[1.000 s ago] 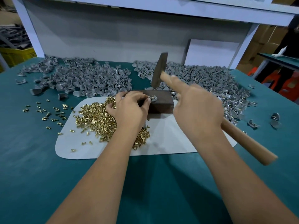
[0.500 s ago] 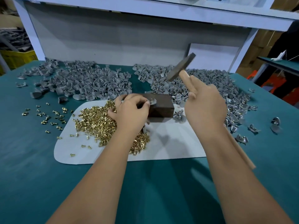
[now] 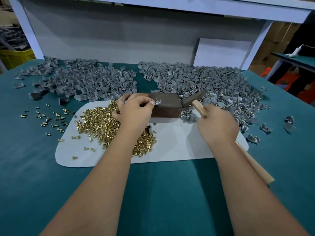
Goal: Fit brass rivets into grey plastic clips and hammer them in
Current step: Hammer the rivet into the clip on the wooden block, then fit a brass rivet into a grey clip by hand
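Note:
My left hand (image 3: pixel 134 109) pinches a grey clip (image 3: pixel 157 102) with a brass rivet standing in it, on top of the dark brown block (image 3: pixel 166 106). My right hand (image 3: pixel 218 125) grips the wooden handle of a hammer (image 3: pixel 192 99). The hammer's dark head lies low at the block's right side, beside the clip and apart from it. A heap of brass rivets (image 3: pixel 102 123) lies on the white mat (image 3: pixel 179 145) under my left wrist. Piles of grey clips (image 3: pixel 88 80) fill the back of the table.
A second clip pile (image 3: pixel 213 82), with rivets in many, spreads at the back right. Loose rivets (image 3: pixel 49 116) dot the teal table (image 3: pixel 153 193) at the left. Stray clips (image 3: pixel 288 121) lie at the far right. A white board (image 3: pixel 223 51) leans on the back wall.
The hammer swung down from its raised position above the block to the block's right side. My left hand stayed on the clip.

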